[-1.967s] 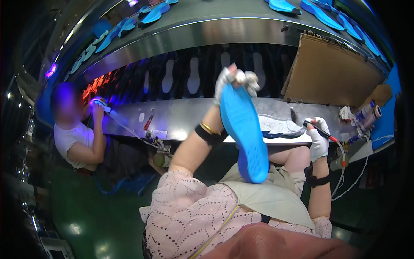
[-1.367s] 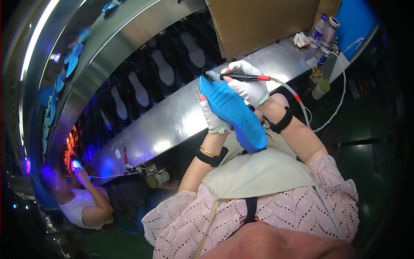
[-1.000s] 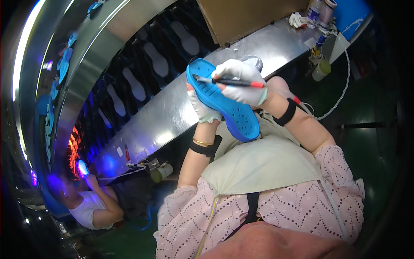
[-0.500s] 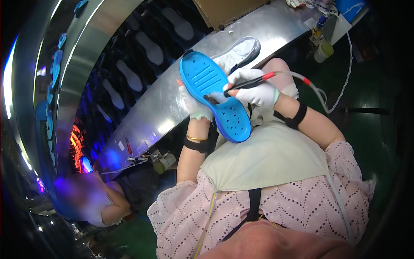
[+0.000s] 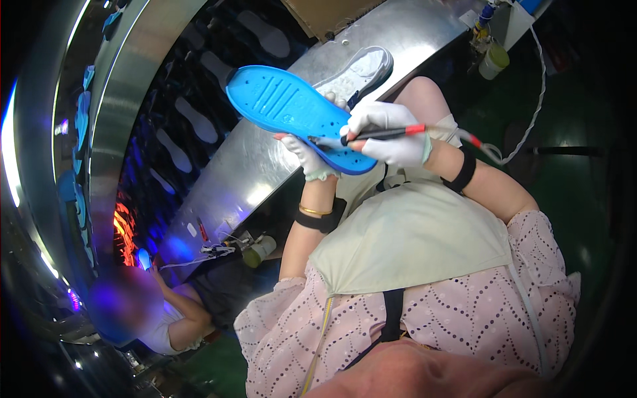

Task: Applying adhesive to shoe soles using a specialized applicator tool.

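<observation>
A blue shoe sole [image 5: 282, 103] lies across my left hand [image 5: 306, 156], which grips it along its lower edge and wears a white glove with bare fingertips. Ridges and small holes mark the sole's upturned face. In my gloved right hand [image 5: 390, 136] is a brush [image 5: 393, 132] with a black and red handle, joined to a pale hose. Its bristles touch the holed part of the sole, near the lower edge. Just behind the sole, a white shoe [image 5: 363, 71] rests on the metal bench, partly covered by it.
The metal bench [image 5: 252, 166] runs diagonally past my left side. Beyond it, a dark conveyor carries several pale soles [image 5: 196, 119]. A cardboard box [image 5: 325, 14] stands at the far edge. Jars [image 5: 493, 61] and a white cord [image 5: 541, 99] hang at right. Another person [image 5: 182, 325] sits at lower left.
The blue sole has turned, its far end swinging left and its near end rising. My left hand has shifted slightly right with it. The brush has moved onto the holed part.
</observation>
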A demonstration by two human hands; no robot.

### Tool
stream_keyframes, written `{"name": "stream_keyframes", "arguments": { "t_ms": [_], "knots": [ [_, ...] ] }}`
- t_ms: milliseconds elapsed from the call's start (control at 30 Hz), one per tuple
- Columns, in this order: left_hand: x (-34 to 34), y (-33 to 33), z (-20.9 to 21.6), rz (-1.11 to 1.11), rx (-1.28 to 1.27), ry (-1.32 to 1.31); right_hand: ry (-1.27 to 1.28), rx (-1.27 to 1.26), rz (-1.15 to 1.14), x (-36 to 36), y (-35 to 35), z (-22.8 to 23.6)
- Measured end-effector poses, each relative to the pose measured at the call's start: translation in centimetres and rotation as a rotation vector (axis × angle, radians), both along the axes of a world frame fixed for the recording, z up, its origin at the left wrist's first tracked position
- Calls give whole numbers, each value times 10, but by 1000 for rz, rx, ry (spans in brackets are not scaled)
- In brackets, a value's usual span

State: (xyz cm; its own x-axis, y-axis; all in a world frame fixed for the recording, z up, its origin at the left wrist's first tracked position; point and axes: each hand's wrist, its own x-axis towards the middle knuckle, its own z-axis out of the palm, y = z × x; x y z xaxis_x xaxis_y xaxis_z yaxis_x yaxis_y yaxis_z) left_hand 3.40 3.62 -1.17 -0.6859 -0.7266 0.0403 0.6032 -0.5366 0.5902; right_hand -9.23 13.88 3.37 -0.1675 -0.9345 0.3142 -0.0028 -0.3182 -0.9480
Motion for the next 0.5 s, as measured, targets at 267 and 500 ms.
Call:
{"name": "stream_keyframes", "arguments": {
  "t_ms": [267, 500],
  "knots": [
    [-2, -28, 9, -25, 51, 337, 30, -5, -95, -5, -2, 15],
    [6, -54, 9, -94, 74, 399, -343, 262, 166, -4, -6, 10]
  ]
}}
